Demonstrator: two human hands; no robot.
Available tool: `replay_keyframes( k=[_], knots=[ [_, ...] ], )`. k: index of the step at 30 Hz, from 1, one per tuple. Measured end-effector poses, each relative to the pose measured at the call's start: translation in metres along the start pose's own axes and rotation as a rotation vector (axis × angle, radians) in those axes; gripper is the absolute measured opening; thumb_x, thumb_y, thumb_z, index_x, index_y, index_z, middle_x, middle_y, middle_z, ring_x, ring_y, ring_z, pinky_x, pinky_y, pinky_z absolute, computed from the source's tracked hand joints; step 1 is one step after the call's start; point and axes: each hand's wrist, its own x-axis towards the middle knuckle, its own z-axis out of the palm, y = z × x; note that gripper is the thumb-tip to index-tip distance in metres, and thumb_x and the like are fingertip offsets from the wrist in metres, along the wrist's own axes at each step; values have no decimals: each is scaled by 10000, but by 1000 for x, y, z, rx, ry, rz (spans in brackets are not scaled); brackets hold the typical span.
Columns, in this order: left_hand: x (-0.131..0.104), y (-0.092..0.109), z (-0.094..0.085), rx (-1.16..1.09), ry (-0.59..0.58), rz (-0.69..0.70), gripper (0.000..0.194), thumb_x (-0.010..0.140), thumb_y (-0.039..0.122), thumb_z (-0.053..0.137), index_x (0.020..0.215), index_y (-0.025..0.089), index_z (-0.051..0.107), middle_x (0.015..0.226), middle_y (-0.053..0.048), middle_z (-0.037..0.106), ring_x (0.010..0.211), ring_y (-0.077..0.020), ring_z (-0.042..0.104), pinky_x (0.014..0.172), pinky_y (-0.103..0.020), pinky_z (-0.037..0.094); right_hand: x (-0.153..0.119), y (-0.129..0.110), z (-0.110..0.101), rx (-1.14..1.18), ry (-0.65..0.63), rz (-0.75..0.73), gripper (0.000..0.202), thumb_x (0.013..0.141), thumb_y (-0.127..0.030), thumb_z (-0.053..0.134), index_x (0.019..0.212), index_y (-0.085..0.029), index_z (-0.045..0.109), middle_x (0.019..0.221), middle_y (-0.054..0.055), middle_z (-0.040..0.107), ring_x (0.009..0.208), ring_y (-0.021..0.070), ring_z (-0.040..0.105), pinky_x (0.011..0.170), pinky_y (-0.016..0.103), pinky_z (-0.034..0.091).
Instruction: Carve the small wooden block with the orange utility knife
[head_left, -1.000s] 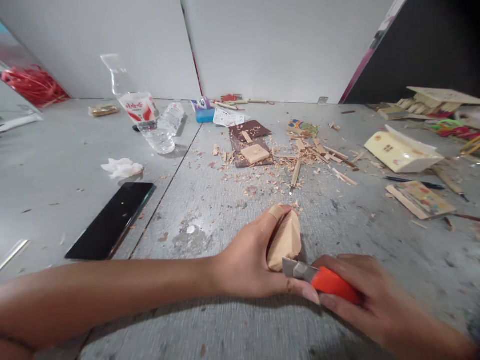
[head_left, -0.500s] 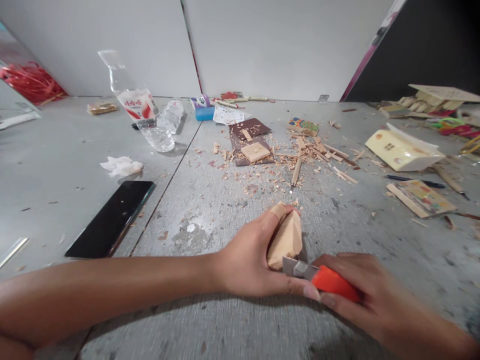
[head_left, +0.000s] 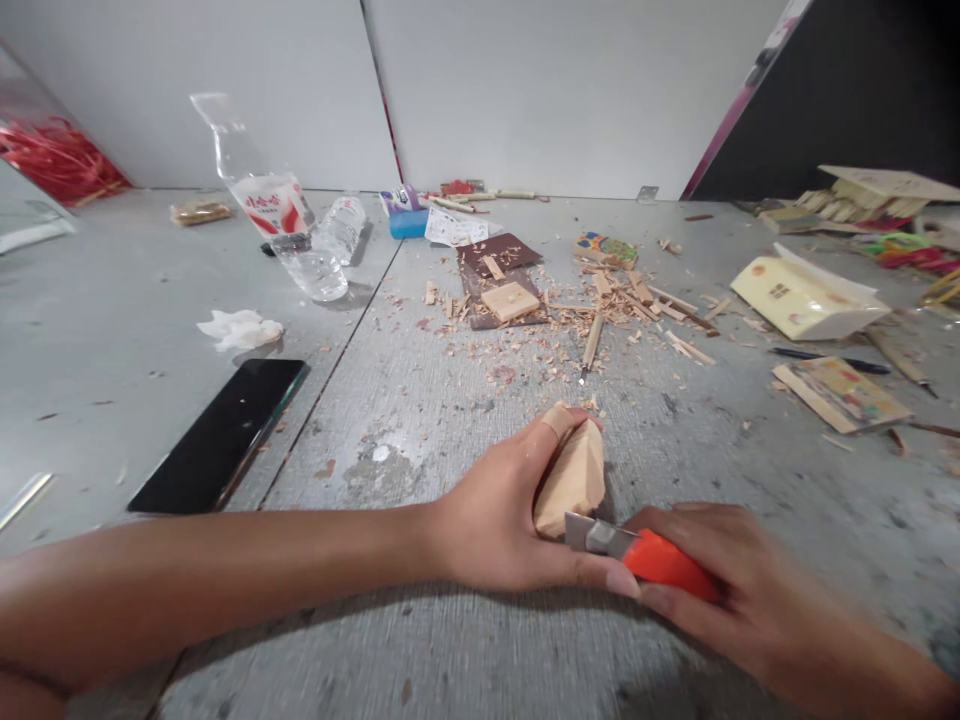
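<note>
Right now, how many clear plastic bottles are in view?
2: the red-and-white-labelled bottle stands beyond the smartphone; the other bottle is just right of the first, partly behind it. More could be hidden.

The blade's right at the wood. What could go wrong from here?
The left hand has its thumb right beside the blade of the knife, so a slip could cut it. The wooden piece seems steadied by that hand alone, so it might twist under pressure.
</note>
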Motion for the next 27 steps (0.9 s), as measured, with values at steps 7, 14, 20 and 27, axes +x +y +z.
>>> replay_keyframes(
  k=[7, 14, 20, 27],
  knots=[
    [-1, -2, 2, -45, 50, 26, 1017, 604, 490, 1008, 1399, 181, 453, 1193, -113, 641, 1071, -302, 639, 943, -442, 524, -2, -1, 0, -47, 39, -8, 372, 1050, -554, 534, 1013, -248, 742, 883, 54, 777, 754, 232, 728, 666, 339, 548],
    [-2, -2, 3, -16, 89, -1, 1039, 598, 549, 996, 1404, 175, 457, 1199, -122, 654, 1060, -306, 636, 977, -466, 519, -1, -1, -2, -45, 53, -20, 420, 1073, -575, 488, 994, -239, 727, 913, 59, 783, 765, 230, 732, 653, 327, 535],
    [-3, 2, 4, 10, 123, -29, 1029, 597, 604, 978, 1381, 180, 465, 1165, -111, 650, 1025, -300, 634, 954, -465, 530, 4, -9, -7, 24, 11, -8, 395, 1072, -529, 511, 901, -224, 693, 739, 15, 707, 661, 196, 675, 620, 312, 477],
    [-4, 2, 3, 44, 162, -32, 1020, 581, 590, 991, 1362, 185, 476, 1142, -98, 648, 1018, -303, 634, 909, -448, 538, 4, -7, -6, 12, 29, -2, 417, 1076, -535, 489, 889, -227, 699, 843, 55, 766, 720, 219, 709, 615, 320, 496]
  ],
)
